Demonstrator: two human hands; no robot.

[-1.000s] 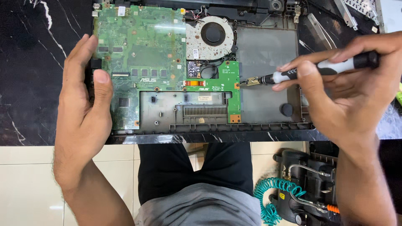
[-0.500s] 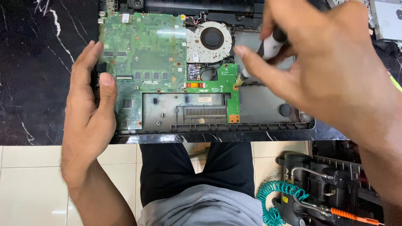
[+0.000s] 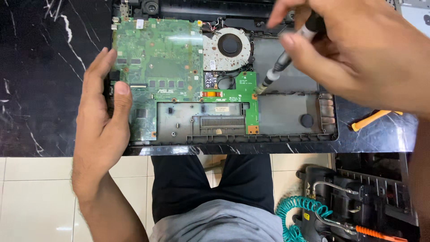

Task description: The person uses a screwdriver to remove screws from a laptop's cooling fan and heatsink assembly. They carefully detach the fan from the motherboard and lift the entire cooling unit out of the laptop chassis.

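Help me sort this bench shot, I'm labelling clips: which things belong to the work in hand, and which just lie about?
In use:
- screwdriver, held in right hand, tip at the green circuit board
- opened laptop base, steadied by left hand
- cooling fan beside the tip

Lying about:
- orange pry tool
- teal coiled hose
- black machine on the floor

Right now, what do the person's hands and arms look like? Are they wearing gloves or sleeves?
No gloves and no sleeves. The left hand and the right hand are both bare, and so are the forearms as far as the picture shows. I can see no rings, no watch and no bracelet. The nails are short and plain. Lower down, the person wears dark trousers and a grey top.
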